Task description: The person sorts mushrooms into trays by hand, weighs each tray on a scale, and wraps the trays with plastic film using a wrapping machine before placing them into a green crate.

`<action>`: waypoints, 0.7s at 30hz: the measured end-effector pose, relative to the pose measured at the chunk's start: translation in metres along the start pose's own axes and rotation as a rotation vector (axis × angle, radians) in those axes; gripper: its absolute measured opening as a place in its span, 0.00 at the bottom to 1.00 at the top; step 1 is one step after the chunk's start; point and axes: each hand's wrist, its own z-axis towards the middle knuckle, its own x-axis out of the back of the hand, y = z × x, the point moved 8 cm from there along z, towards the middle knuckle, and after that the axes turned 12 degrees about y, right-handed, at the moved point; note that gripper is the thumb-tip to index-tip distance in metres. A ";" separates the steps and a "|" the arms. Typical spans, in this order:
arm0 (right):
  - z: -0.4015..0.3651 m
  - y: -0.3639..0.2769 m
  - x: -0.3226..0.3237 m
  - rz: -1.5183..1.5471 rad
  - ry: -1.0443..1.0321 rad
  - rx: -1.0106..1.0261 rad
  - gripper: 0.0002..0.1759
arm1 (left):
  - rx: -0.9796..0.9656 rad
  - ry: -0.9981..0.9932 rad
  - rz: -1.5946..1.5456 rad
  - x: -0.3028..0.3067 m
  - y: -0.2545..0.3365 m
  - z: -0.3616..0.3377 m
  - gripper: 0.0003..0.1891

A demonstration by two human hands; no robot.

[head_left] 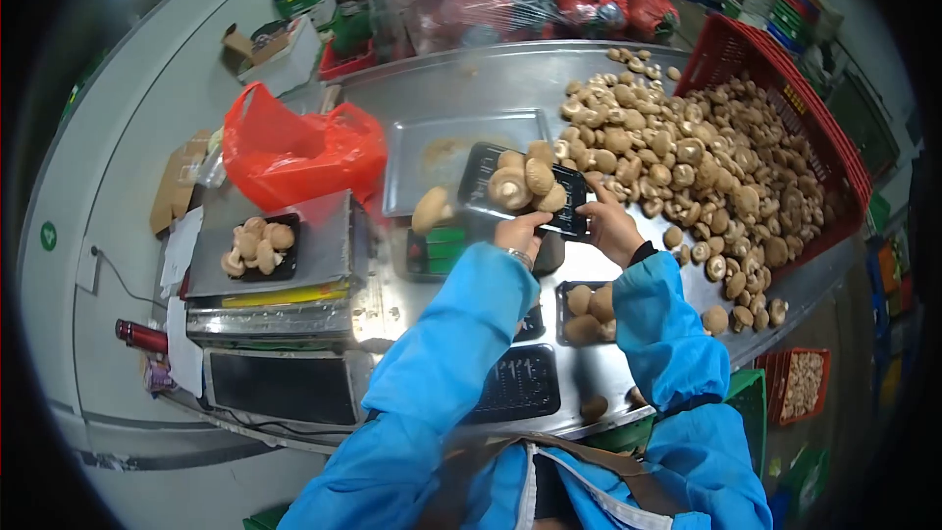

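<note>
My left hand (522, 234) is closed at the near edge of a black tray, its fingers pressed against it. My right hand (610, 224) grips the right end of a black tray (569, 200). Several brown mushrooms (510, 186) lie at the trays in front of my hands, and one mushroom (432, 210) is further left, over the edge of a clear tray (397, 162). Whether the black plastic before my hands is one tray or two overlapping ones is hard to tell. Below my hands, another black tray (563, 319) holds several mushrooms (587, 312).
A large mushroom pile (677, 152) spills from a red crate (846, 152) on the right. Left are a red plastic bag (294, 162) and a scale-like machine (319, 236) bearing a filled tray (287, 268). An empty black tray (520, 383) lies near my body.
</note>
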 end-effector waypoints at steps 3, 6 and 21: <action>0.034 0.006 -0.013 -0.014 0.128 0.031 0.35 | 0.033 -0.076 0.000 -0.003 0.030 0.003 0.16; 0.076 0.011 -0.019 -0.072 0.138 0.094 0.35 | 0.059 -0.117 -0.044 0.020 0.047 0.049 0.17; 0.096 -0.039 -0.120 -1.188 0.127 0.736 0.32 | -1.056 -0.066 1.534 -0.003 0.148 0.060 0.42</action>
